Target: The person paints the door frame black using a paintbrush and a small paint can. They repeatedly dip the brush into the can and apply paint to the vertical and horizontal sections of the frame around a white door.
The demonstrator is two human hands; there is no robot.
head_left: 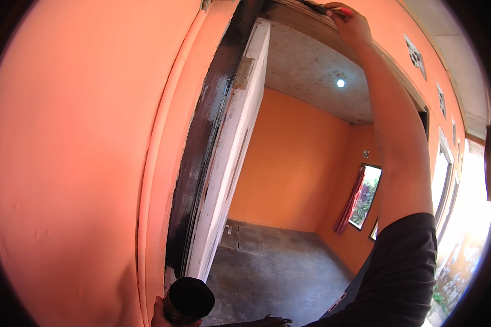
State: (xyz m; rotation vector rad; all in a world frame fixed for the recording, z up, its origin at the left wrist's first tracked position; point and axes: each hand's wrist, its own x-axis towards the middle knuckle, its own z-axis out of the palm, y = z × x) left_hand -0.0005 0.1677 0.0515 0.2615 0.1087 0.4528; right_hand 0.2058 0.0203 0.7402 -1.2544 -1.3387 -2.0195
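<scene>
My right hand [355, 27] is raised high at the top of the doorway, its fingers closed round a paintbrush with a red handle [343, 10]. The dark bristle end points left and lies along the lintel [300, 20], a brown, patchily coated beam. Low down by the left jamb, my left hand [159, 314] grips a round dark can [190, 300]; black fills its mouth, and the fingers show only partly. The left jamb [202, 141] of the door frame is coated in glossy black.
A white door [240, 141] stands swung inward beside the black jamb. Pink-orange wall [82, 163] flanks the frame on the left. Inside are a grey floor [278, 278], an orange wall [289, 163], a lit bulb [341, 83] and a window with a red curtain [350, 201].
</scene>
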